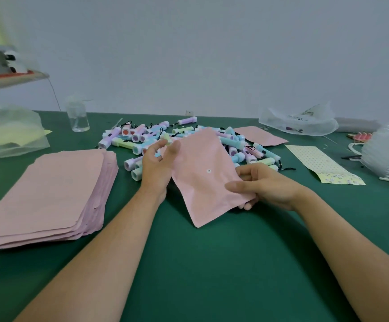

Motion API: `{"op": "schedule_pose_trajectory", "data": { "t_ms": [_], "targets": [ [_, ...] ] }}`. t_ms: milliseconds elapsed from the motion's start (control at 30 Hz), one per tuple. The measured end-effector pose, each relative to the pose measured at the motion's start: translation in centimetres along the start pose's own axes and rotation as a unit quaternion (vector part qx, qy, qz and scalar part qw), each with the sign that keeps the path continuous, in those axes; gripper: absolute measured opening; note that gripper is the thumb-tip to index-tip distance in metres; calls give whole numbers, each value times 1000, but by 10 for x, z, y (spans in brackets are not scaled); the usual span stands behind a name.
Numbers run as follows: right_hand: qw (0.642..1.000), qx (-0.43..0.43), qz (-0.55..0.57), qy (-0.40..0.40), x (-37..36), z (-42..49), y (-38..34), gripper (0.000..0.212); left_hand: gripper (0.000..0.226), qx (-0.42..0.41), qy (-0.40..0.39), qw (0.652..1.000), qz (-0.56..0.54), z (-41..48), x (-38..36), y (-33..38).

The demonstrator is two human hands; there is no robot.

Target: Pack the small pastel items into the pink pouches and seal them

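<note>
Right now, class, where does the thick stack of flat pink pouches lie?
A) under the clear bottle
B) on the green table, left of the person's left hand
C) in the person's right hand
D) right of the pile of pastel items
B: the stack of pink pouches lies on the green table, left of the left hand, which with the right hand holds a single pouch.

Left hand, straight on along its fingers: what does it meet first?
The pile of pastel items, just past the fingertips of the left hand, which pinches the pouch edge. One pale green item may already touch; depth unclear.
</note>
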State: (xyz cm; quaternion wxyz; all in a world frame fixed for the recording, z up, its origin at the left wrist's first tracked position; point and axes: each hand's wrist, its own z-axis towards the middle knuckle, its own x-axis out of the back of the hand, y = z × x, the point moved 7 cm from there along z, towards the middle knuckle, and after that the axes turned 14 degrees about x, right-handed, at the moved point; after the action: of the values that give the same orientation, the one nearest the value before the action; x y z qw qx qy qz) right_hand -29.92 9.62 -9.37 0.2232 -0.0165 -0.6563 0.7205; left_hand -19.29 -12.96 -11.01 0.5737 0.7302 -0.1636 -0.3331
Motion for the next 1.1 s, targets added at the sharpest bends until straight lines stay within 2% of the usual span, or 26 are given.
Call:
{"op": "schedule_pose_trajectory", "data": {
  "t_ms": [67,133,200,267,400,500,667,767,867,1000,1100],
  "targets": [
    [997,35,17,64,3,4,-1,31,101,26,-50,998,-22,-4,-7,0],
    [986,69,17,151,10,8,-2,33,117,10,-128,992,20,-10,-19,2],
    [973,103,8,206,14,12,-6,37,99,-17,-205,972,116,-19,-36,2],
    [967,126,0,222,12,15,-9,37,74,-25,-255,948,190,-25,-47,-4],
    [984,82,20,159,0,17,-3,35,54,-37,-228,957,175,-20,-40,-3],
    [986,76,25,143,4,14,0,10,34,-49,-208,965,149,-16,-35,-2],
    [986,84,51,133,2,16,-5,22,20,-72,-198,969,129,-20,-35,4],
    [986,71,41,143,3,18,-3,21,24,-80,-196,970,122,-22,-34,5],
    [978,83,40,185,9,20,-5,17,34,-80,-182,971,129,-21,-34,4],
    [969,114,108,190,-4,28,-7,19,46,-61,-202,971,109,-19,-32,3],
    [965,120,103,209,-9,33,-4,22,58,-58,-206,971,104,-18,-32,3]
  ]
}}
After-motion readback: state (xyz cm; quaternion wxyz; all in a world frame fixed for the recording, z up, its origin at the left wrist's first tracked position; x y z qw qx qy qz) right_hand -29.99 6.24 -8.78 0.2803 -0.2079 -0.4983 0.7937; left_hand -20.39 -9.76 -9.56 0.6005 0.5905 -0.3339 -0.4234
